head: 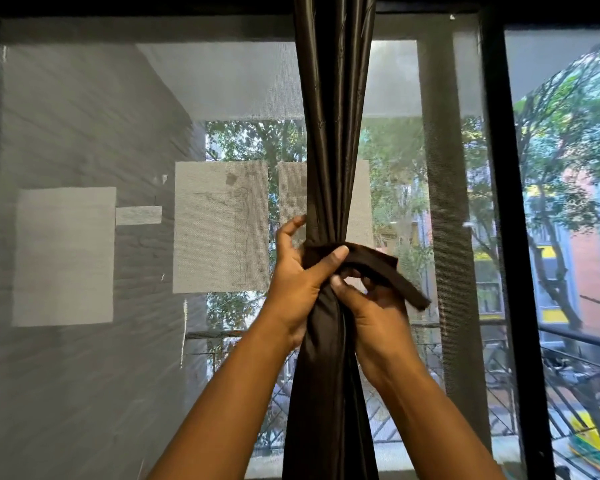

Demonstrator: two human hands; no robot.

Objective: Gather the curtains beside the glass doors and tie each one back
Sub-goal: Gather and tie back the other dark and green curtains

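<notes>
We face glass doors (551, 202) where a dark brown satin curtain (336, 116) hangs gathered. Our left hand (298, 278) grips the bunch, fingers curled round it; our right hand (371, 306) pinches the matching fabric tie-back strip (381, 268).

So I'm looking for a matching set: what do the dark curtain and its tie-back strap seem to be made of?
The gathered dark brown curtain looks like a smooth woven synthetic or satin-type fabric, since its folds catch streaks of light. The flat dark brown tie-back strap looks matte, perhaps cotton-like cloth; it shows no sheen. The left hand and right hand hold it.
</notes>
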